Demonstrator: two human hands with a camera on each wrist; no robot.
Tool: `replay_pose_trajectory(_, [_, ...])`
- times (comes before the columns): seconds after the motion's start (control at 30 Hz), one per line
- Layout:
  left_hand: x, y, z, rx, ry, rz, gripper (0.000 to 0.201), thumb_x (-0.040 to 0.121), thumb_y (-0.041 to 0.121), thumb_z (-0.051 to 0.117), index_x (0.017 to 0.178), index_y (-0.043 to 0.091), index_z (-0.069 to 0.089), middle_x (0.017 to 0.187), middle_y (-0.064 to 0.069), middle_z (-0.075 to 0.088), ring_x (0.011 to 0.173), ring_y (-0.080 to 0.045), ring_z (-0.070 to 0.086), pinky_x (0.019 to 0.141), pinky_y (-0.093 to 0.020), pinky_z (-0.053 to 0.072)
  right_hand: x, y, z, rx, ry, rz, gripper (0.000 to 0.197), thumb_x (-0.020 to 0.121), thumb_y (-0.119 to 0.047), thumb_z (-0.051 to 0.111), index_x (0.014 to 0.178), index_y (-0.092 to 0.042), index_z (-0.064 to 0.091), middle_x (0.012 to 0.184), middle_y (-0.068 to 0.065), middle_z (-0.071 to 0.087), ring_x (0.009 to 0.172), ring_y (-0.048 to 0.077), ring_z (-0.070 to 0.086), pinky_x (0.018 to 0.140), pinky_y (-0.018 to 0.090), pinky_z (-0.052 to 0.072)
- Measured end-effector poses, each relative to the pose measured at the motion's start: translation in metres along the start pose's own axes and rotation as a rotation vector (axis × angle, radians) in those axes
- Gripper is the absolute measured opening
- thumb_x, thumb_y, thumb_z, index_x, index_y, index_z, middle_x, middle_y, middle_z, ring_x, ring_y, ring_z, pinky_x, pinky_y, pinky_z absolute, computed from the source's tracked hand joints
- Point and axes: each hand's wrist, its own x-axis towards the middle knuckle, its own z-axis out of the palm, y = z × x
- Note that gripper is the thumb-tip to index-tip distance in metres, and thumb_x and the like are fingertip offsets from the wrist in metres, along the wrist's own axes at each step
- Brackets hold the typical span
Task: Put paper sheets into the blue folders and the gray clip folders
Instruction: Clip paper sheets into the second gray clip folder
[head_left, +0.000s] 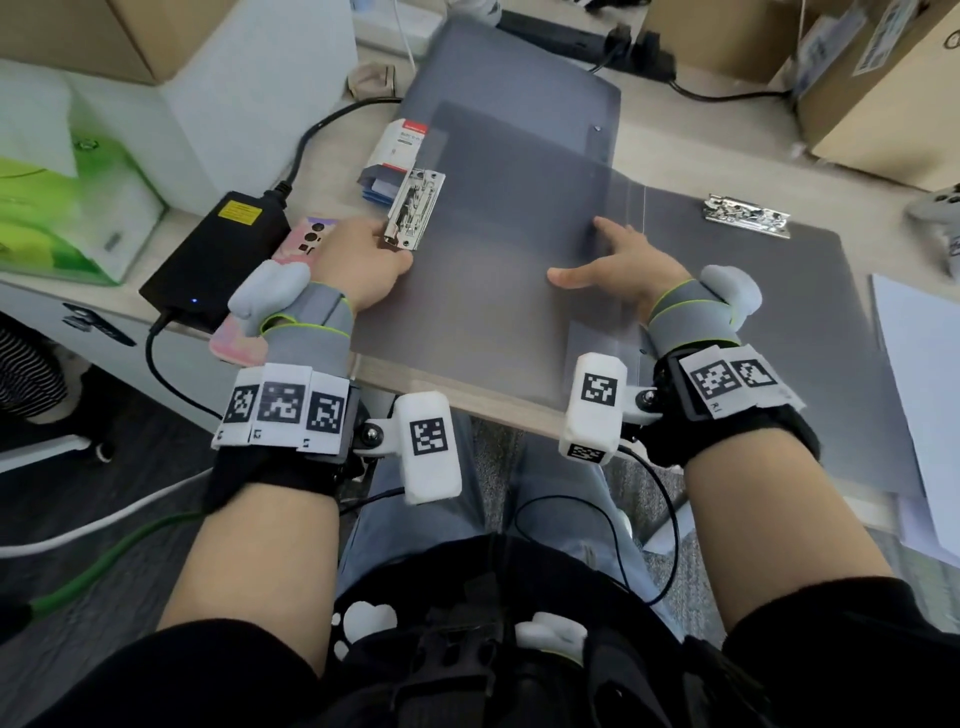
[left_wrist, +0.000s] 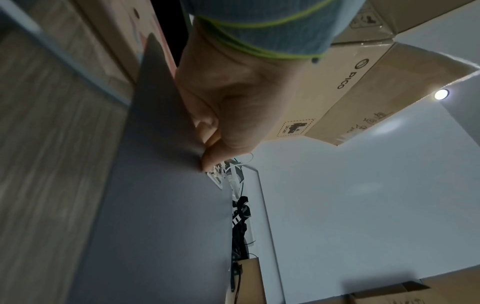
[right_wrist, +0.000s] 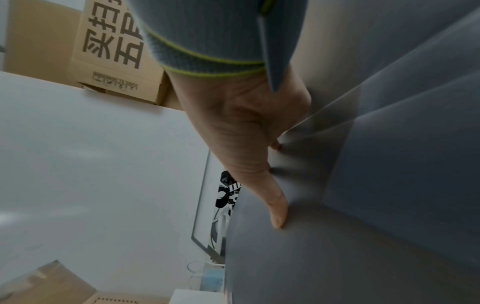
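A gray clip folder (head_left: 483, 291) lies blurred across the desk's front edge, its metal clip (head_left: 414, 210) at the left. My left hand (head_left: 395, 249) pinches the folder's left edge just below that clip; the left wrist view shows the thumb and a finger of the left hand (left_wrist: 207, 156) curled on the gray folder (left_wrist: 161, 205). With straight, spread fingers, my right hand (head_left: 587, 254) rests on the folder's right part. Its thumb (right_wrist: 278, 209) presses the gray surface (right_wrist: 337, 257). A second gray folder (head_left: 753, 312) lies open at the right, with its own clip (head_left: 745, 215). White paper sheets (head_left: 924, 389) lie at the far right.
Another gray folder (head_left: 519, 78) lies at the back. A black power adapter (head_left: 223, 249), a pink phone (head_left: 301, 244) and a green box (head_left: 67, 208) sit on the left. A small card box (head_left: 400, 150) is behind the clip. Cardboard boxes (head_left: 883, 88) stand at the back right.
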Motion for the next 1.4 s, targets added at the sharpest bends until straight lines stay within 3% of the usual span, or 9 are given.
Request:
replay_pose_trajectory(0.17, [0.005,0.009,0.006,0.024,0.150,-0.092,0.035,0.096,0.020,0.042,0.102,-0.009,0.061,0.096,-0.035,0.056,0.096,-0.044,0.052,0.065,-0.038,0.024,-0.010,0.000,0.009,-0.140,-0.012,0.031,0.101,0.078,-0.056,0.065,0.151,-0.030,0.001,0.160,-0.002,-0.013,0.147,0.027,-0.015,0.117,0.049,-0.002])
replay_pose_trajectory(0.23, [0.008,0.007,0.007,-0.029,0.200,-0.127,0.024,0.094,0.014,0.042,0.085,-0.004,0.056,0.071,-0.027,0.046,0.081,-0.038,0.041,0.058,-0.040,0.014,-0.012,0.000,0.010,-0.150,-0.014,0.034,0.102,0.078,-0.057,0.064,0.151,-0.031,-0.001,0.159,-0.004,-0.015,0.146,0.027,-0.017,0.116,0.050,-0.004])
replay_pose_trajectory(0.33, [0.012,0.001,0.010,-0.127,0.238,-0.158,0.018,0.090,0.013,0.049,0.073,0.014,0.049,0.078,-0.013,0.040,0.081,-0.019,0.030,0.045,-0.027,0.019,-0.013,-0.002,0.010,-0.167,-0.029,0.041,0.102,0.079,-0.058,0.063,0.151,-0.030,-0.004,0.159,-0.003,-0.018,0.146,0.028,-0.019,0.116,0.050,-0.005])
replay_pose_trajectory(0.43, [0.014,0.000,0.011,-0.269,0.257,-0.139,0.022,0.086,0.011,0.056,0.067,0.020,0.054,0.083,-0.008,0.046,0.080,-0.017,0.034,0.053,-0.025,0.028,-0.014,-0.003,0.011,-0.179,-0.038,0.044,0.103,0.079,-0.059,0.062,0.151,-0.030,-0.005,0.159,-0.003,-0.019,0.146,0.028,-0.020,0.116,0.049,-0.004])
replay_pose_trajectory(0.6, [0.014,0.000,0.005,-0.429,0.172,-0.134,0.024,0.083,0.017,0.066,0.106,0.016,0.067,0.079,0.000,0.062,0.071,-0.009,0.052,0.058,-0.005,0.044,-0.014,-0.004,0.009,-0.221,-0.065,0.049,0.104,0.079,-0.061,0.060,0.151,-0.029,-0.008,0.158,-0.001,-0.020,0.145,0.030,-0.020,0.116,0.051,-0.003])
replay_pose_trajectory(0.7, [0.017,-0.002,-0.001,-0.478,0.159,-0.168,0.037,0.057,0.044,0.075,0.081,0.017,0.068,0.095,-0.007,0.065,0.085,-0.018,0.058,0.086,-0.032,0.052,-0.015,-0.005,0.008,-0.234,-0.078,0.046,0.102,0.080,-0.062,0.057,0.151,-0.028,-0.009,0.158,-0.001,-0.020,0.146,0.031,-0.019,0.116,0.050,-0.003])
replay_pose_trajectory(0.97, [0.013,0.006,0.008,-0.375,0.392,-0.037,0.030,0.080,0.044,0.064,0.095,0.020,0.073,0.078,-0.002,0.065,0.072,-0.015,0.057,0.080,-0.027,0.053,-0.013,-0.003,0.008,-0.199,-0.075,0.055,0.103,0.080,-0.062,0.059,0.151,-0.029,-0.009,0.158,-0.001,-0.021,0.145,0.030,-0.020,0.116,0.050,-0.004])
replay_pose_trajectory(1.1, [0.008,0.009,0.006,-0.119,0.461,0.037,0.031,0.087,0.046,0.055,0.099,0.022,0.072,0.077,0.003,0.061,0.075,-0.011,0.054,0.055,-0.020,0.036,-0.010,-0.002,0.010,-0.178,-0.069,0.059,0.105,0.079,-0.062,0.060,0.151,-0.028,-0.009,0.158,0.000,-0.021,0.144,0.032,-0.022,0.117,0.047,-0.004])
replay_pose_trajectory(1.4, [0.014,0.017,0.008,-0.021,0.428,0.190,0.034,0.090,0.036,0.050,0.089,0.011,0.072,0.077,-0.011,0.062,0.074,-0.027,0.049,0.061,-0.023,0.031,-0.011,-0.002,0.007,-0.184,-0.090,0.057,0.105,0.080,-0.062,0.059,0.150,-0.028,-0.011,0.158,0.000,-0.022,0.144,0.032,-0.022,0.116,0.050,-0.004])
